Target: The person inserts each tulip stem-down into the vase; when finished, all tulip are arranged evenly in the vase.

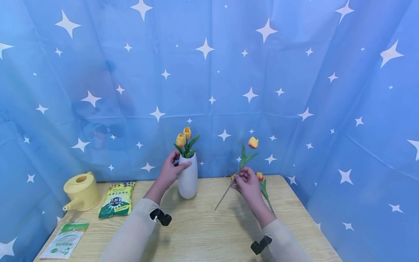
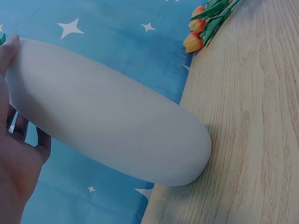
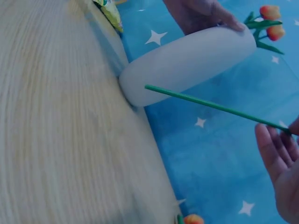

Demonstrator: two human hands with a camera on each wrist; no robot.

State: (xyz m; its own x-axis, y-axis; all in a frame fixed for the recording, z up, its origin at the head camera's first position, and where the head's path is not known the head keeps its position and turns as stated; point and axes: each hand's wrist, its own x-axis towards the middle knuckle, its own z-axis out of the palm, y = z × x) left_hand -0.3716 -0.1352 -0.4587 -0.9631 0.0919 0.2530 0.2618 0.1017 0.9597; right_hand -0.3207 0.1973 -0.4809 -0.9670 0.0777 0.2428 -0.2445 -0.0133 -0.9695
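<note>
My left hand (image 1: 169,171) grips a white vase (image 1: 188,180) near its top, thumb on the front. The vase stands upright at the back of the table. Two yellow-orange tulips (image 1: 181,140) with green leaves poke out of its mouth. Farther right, my right hand (image 1: 251,187) pinches the stem of a single tulip (image 1: 253,142), flower up and stem end slanting down toward the vase. In the right wrist view that green stem (image 3: 205,102) crosses in front of the vase. Behind and beside the right hand lie more tulips (image 1: 259,176), partly hidden.
On the left of the wooden table (image 1: 199,233) stand a yellow watering can (image 1: 86,194), a yellow-green bag (image 1: 117,200) and a white-green packet (image 1: 65,242). A blue star-patterned curtain (image 1: 209,91) hangs right behind the table's back edge.
</note>
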